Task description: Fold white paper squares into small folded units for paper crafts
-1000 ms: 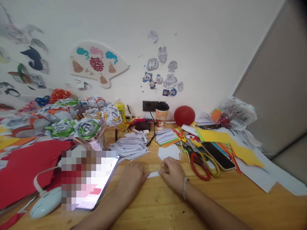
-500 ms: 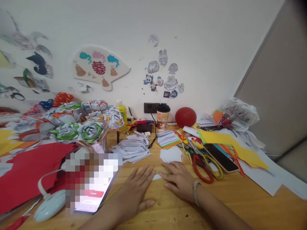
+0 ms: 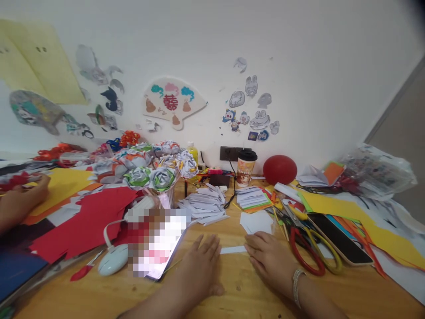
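A narrow white paper strip [image 3: 233, 250] lies flat on the wooden table between my hands. My left hand [image 3: 201, 261] rests palm down, fingers stretched out and fingertips at the strip's left end. My right hand [image 3: 270, 254] lies over the right end, its fingers extended on the tabletop and a bracelet on the wrist. Just beyond are a small stack of white paper pieces [image 3: 257, 221] and a heap of folded white paper pieces [image 3: 206, 204]. A lit phone [image 3: 166, 248], partly blurred out, sits left of my left hand.
To the right are scissors [image 3: 307, 252], a dark phone [image 3: 340, 239] and yellow paper [image 3: 352, 212]. Behind stand a lidded cup [image 3: 245, 170] and a red balloon [image 3: 280, 169]. Paper flowers [image 3: 162, 177] and red paper [image 3: 86, 221] fill the left. Another person's hand [image 3: 33, 195] holds something red there.
The view has turned left, bringing another person's hand into sight. My hands are farther apart, and more of the paper strip shows between them.
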Demonstrator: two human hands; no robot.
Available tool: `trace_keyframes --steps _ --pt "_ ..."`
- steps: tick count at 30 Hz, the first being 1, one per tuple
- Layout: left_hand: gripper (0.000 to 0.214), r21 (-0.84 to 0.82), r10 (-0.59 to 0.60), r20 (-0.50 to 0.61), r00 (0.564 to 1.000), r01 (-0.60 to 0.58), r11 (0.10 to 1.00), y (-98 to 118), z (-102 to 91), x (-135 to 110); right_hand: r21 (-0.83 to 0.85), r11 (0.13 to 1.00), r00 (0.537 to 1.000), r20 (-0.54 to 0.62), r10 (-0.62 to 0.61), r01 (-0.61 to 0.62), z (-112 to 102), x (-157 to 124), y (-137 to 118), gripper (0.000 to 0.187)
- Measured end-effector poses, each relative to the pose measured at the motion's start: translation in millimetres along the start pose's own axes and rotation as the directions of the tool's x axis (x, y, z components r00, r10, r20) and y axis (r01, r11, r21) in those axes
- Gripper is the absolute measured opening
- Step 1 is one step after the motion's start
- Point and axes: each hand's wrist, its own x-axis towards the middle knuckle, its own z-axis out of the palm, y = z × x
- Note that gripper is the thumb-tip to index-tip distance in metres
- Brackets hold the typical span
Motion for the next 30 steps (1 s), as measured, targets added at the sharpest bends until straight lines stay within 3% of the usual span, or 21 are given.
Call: trace_keyframes --steps 4,6,8,11,18,25,30 --pt "0.074 -0.031 0.043 -0.132 0.990 -0.047 0.998 -1 3.7 7 0.050 0.999 1.000 0.009 -0.008 0.007 2 6 -3 0.017" --pt "0.053 -0.086 0.020 -0.189 0.982 -0.037 0.996 -1 4.4 14 0.121 0.992 0.999 -0.008 0.034 -0.033 4 10 -5 0.015" --pt "0.019 -0.176 -0.034 -0.258 0.966 -0.012 0.984 -2 5.1 22 0.210 0.969 0.991 -0.027 0.134 -0.126 7 15 -7 0.012" --pt "0.017 -0.229 -0.041 -0.307 0.951 -0.032 0.973 -4 6.6 31 0.278 0.930 0.969 0.009 0.247 -0.240 10 19 -11 0.012" --pt "0.013 -0.406 -0.141 -0.363 0.921 -0.020 0.914 -5 6.7 27 0.220 0.917 0.942 0.124 0.311 -0.332 4 23 -17 0.009" --pt "0.012 -0.575 -0.302 -0.313 0.900 0.074 0.815 -18 -4.7 20 0.181 0.945 0.954 0.178 0.242 -0.273 -5 62 -5 0.005" --pt "0.016 -0.541 -0.479 -0.357 0.802 0.241 0.806 -37 7.9 30 0.193 0.973 0.981 0.167 0.097 -0.129 -18 122 20 0.009"
